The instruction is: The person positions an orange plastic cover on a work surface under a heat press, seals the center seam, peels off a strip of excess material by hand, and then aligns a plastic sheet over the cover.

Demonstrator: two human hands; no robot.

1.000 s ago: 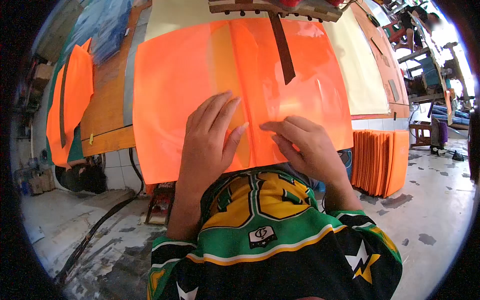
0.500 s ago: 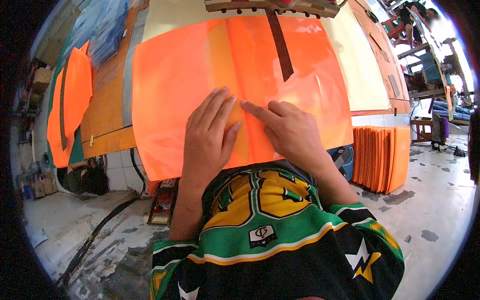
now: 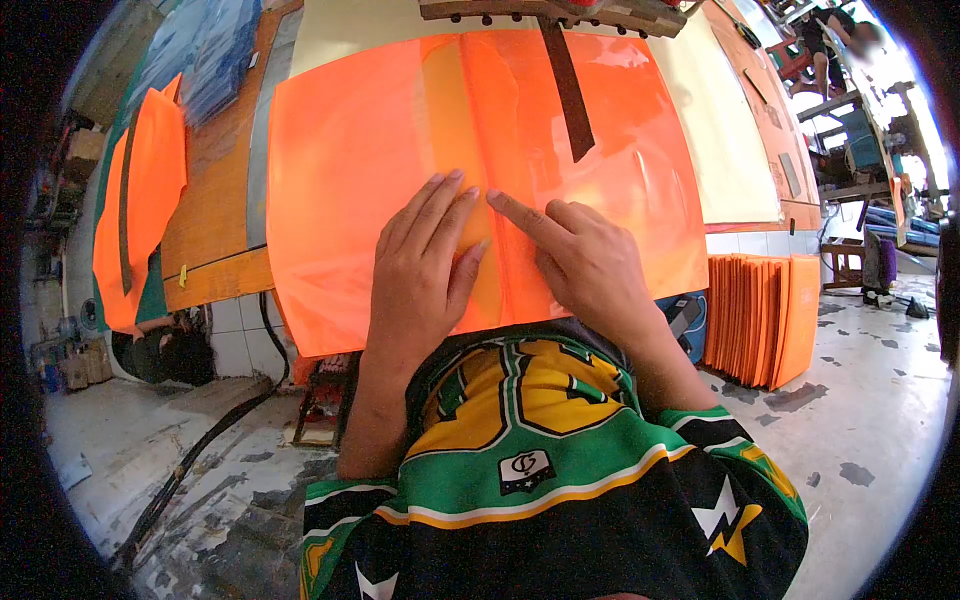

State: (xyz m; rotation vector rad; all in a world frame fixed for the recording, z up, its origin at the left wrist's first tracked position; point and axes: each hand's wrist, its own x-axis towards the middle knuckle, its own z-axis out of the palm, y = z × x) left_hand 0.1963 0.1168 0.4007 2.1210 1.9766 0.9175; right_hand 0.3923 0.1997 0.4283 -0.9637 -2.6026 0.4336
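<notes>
A large glossy orange plastic sheet (image 3: 350,180) lies spread over the table's front, its near edge hanging at my waist. A yellowish strip (image 3: 447,110) runs lengthwise down it, beside a crease or seam. My left hand (image 3: 425,245) rests flat on the sheet, fingers stretched out over the strip's lower part. To its right, my right hand (image 3: 580,250) touches the seam with its extended index fingertip, the other fingers curled. Neither hand grips anything. A dark brown strap (image 3: 567,90) hangs across the sheet's upper right from a machine or clamp bar (image 3: 550,15).
A stack of folded orange sheets (image 3: 760,320) stands at the right below the table. Another orange piece with a dark stripe (image 3: 140,200) hangs at the left. Cream sheeting (image 3: 735,150) lies under the work. A person (image 3: 825,50) sits at the far right.
My right index fingertip has slid slightly away from me along the seam. The left hand stays flat on the sheet, with a very small shift of the whole view.
</notes>
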